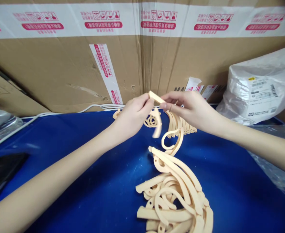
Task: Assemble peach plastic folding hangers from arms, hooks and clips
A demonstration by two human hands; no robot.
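Observation:
A pale, flat-sided wooden piece [157, 97] is held up between my hands above the far part of the blue surface. My left hand [135, 113] pinches its left end, and my right hand [188, 105] grips the right end between thumb and fingers. Below them a slightly blurred curved wooden piece [157, 126] shows near several wooden rings [150, 121]; I cannot tell whether it touches my left hand. Under my right hand, several slim curved wooden strips [172, 124] lie side by side, partly hidden by it.
Closer to me is a heap of curved and hooked wooden pieces [173, 197], some with holes. Cardboard boxes [67, 68] wall off the back. A wrapped white package [261, 87] stands right, above clear plastic [275, 171]. White cable [91, 106] runs behind; a black object [4, 171] lies left.

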